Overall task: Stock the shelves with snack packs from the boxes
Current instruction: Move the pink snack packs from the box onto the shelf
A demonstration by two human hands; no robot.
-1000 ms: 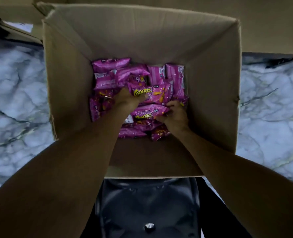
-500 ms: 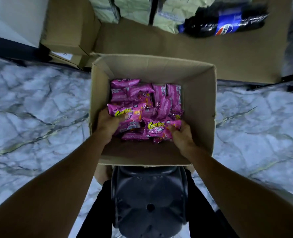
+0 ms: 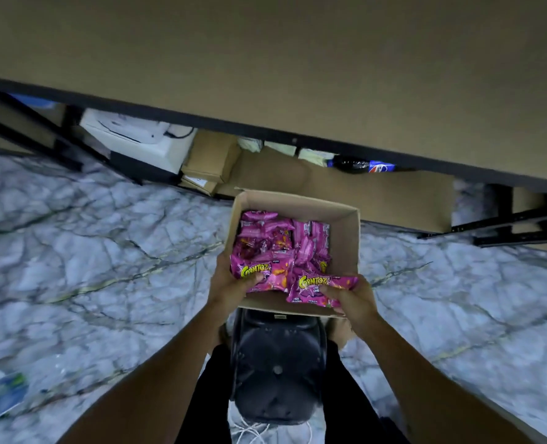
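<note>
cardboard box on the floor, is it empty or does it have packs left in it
Not empty. The cardboard box holds a heap of pink snack packs covering its bottom; how deep the heap goes cannot be told.

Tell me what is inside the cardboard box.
The cardboard box holds a heap of pink snack packs. The box floor and any lower layers are covered by the packs.

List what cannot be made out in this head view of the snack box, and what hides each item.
- Lower packs in the open brown cardboard box: buried under the top pink snack packs.
- Left hand grip: fingers hidden beneath its pink Corntoz pack.
- Small print on the right hand's pack: too small.
- Brown shelf board: contents unseen, cut by the top edge.
- Blue-green object on the floor: blurred.
</note>
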